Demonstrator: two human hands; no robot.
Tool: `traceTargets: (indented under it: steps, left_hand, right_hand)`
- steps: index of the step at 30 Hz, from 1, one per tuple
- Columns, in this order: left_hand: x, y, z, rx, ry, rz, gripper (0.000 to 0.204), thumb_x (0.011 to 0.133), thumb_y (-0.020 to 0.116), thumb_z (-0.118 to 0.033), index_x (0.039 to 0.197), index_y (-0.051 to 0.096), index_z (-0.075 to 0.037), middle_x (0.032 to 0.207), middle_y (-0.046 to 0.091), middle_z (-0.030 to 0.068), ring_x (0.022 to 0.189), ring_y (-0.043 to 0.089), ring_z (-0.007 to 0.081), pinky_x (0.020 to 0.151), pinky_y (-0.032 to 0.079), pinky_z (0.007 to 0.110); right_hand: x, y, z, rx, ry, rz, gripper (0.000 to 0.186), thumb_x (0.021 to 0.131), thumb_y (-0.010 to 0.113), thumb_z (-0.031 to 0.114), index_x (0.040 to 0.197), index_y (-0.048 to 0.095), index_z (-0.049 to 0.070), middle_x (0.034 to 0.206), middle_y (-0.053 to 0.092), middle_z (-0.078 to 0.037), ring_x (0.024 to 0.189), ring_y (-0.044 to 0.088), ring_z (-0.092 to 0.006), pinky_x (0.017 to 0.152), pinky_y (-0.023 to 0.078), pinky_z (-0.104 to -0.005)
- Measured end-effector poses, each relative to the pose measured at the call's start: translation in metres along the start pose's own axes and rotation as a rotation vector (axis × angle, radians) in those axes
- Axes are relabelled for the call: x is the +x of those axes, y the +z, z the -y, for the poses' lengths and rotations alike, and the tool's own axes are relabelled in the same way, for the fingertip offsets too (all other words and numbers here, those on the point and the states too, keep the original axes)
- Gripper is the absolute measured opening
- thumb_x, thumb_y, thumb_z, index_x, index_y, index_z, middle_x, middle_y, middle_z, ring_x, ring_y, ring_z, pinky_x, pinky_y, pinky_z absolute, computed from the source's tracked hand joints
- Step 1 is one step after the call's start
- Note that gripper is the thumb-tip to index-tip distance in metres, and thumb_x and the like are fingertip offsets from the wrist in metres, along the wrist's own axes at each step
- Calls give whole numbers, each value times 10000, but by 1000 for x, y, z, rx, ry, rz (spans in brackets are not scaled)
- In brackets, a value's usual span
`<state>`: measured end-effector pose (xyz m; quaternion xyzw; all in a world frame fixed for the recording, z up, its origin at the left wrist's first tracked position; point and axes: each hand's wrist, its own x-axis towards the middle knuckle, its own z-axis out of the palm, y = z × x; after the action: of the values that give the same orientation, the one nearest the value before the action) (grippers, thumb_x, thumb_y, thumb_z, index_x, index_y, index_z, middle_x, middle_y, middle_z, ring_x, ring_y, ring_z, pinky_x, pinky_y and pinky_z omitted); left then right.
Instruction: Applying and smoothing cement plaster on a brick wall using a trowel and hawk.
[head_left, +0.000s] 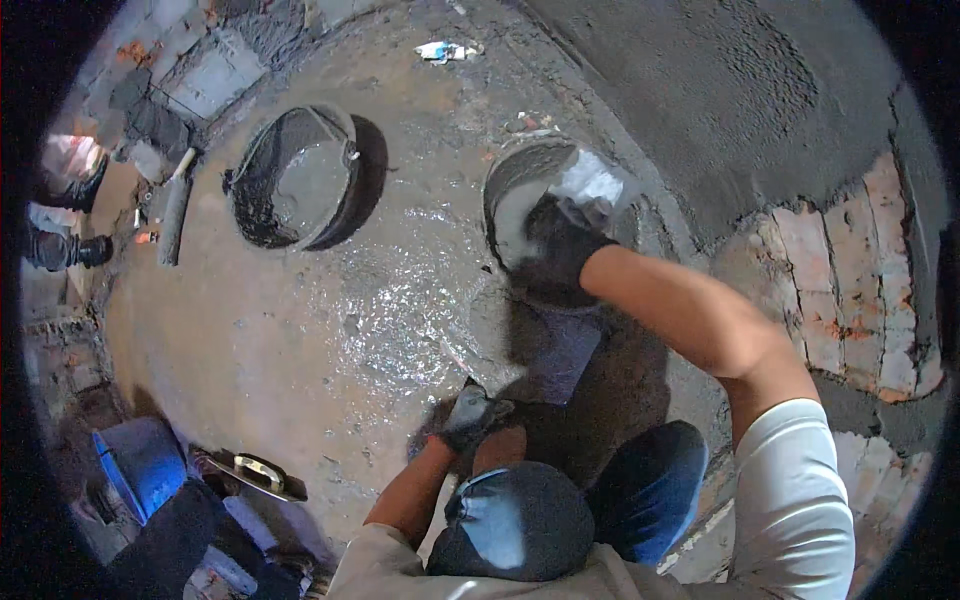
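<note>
My right hand, in a dark glove, reaches over a round bucket of grey wet mortar. Its fingers close around a bright whitish piece at the bucket's far right rim; glare hides what kind of thing it is. Lower and to the left, my gloved left hand is held low over the wet floor. Its fingers look curled, and whatever may be in them is hidden. Between the hands, a bluish flat patch lies partly in shadow.
Another black bucket with grey mortar stands at the far left. A trowel and a blue container sit at the near left. Rough plaster and exposed brick line the right side. A crumpled wrapper lies on the wet floor.
</note>
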<state>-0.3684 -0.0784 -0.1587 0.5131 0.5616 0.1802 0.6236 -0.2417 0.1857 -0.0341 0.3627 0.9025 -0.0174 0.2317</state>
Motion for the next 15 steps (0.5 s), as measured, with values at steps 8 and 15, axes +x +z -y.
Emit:
traceTargets:
  steps: [8, 15]
  left_hand:
    - [-3, 9, 40, 155, 378, -132, 247, 764, 635, -187, 950, 614, -26, 838, 631, 69, 725, 579, 195, 672, 471, 312]
    - [-3, 26, 27, -429, -366, 12, 209, 860, 514, -223, 979, 589, -68, 859, 625, 53, 725, 567, 158, 651, 408, 310]
  right_hand:
    - [-77, -39, -25, -57, -385, -186, 223, 629, 614, 329, 677, 681, 121, 721, 654, -83, 736, 646, -242, 625, 513, -388]
    - [-161, 4, -25, -75, -160, -367, 194, 718, 631, 272, 756, 615, 83, 664, 586, -42, 600, 569, -197, 610, 475, -383]
